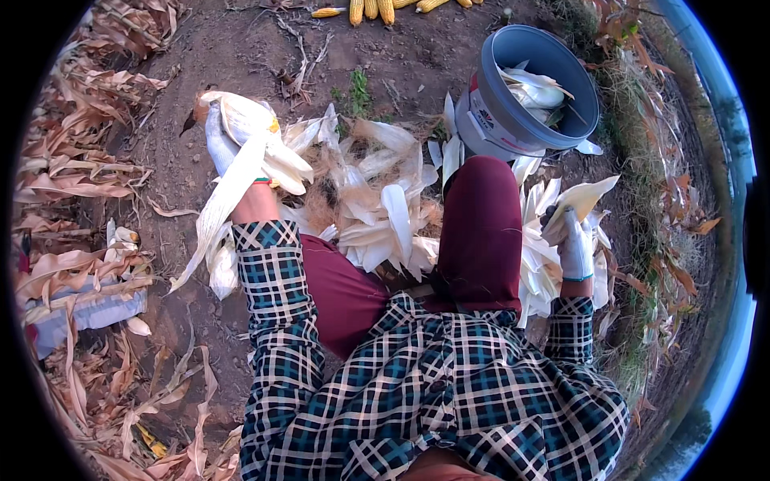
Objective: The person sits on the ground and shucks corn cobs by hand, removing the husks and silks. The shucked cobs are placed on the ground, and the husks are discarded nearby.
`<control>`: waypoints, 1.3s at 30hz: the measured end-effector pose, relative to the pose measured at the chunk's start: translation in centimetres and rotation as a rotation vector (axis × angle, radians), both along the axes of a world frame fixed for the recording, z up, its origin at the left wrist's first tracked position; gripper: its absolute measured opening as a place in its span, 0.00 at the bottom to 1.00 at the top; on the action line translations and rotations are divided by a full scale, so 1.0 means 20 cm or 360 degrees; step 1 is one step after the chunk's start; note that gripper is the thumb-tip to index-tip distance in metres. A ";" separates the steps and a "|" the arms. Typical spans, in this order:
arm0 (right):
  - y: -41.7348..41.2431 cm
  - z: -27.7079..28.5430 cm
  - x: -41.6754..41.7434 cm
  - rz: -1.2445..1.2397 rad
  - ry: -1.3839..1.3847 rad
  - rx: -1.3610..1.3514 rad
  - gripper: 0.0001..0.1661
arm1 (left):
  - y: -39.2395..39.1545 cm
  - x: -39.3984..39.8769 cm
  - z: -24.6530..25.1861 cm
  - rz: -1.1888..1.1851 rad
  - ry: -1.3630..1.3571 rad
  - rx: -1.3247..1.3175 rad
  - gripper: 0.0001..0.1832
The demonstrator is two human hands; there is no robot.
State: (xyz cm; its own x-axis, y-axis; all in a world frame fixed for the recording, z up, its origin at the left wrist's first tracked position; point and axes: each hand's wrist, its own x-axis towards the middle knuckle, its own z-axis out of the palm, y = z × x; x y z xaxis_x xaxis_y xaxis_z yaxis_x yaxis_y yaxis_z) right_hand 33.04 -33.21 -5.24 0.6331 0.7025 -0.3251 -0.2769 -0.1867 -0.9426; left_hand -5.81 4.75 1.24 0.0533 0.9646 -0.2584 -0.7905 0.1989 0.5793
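My left hand (220,141), in a pale knit work glove, is closed around a partly husked corn ear (245,120). Long white husk leaves hang from the ear over my wrist, and a little yellow grain shows among them. Out to the right, my right hand (573,240), in a dark-palmed glove, grips a pale corn husk leaf (580,201). Loose husks (385,210) and brown corn silk cover the ground before my knees. More husks (535,270) lie under and around my right hand.
A grey plastic bucket (472,123) with husks inside leans beyond my raised knee. Husked yellow corn ears (372,9) lie on the soil at the top. Dry corn stalks and leaves (78,174) heap along the left; a grassy edge (631,120) runs down the right.
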 end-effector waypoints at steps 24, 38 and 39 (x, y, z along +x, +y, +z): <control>1.29 0.16 -1.00 0.1168 -0.0299 0.1403 0.19 | -0.14 0.39 -0.14 -0.0276 0.0214 -0.0303 0.14; 1.51 -0.03 -0.63 0.0824 -0.1778 0.0106 0.41 | -0.18 0.27 -0.02 -0.0603 0.1237 0.0728 0.29; 1.50 0.00 -0.66 0.0818 -0.1805 0.0067 0.41 | -0.19 0.27 -0.03 -0.0649 0.1194 0.0718 0.30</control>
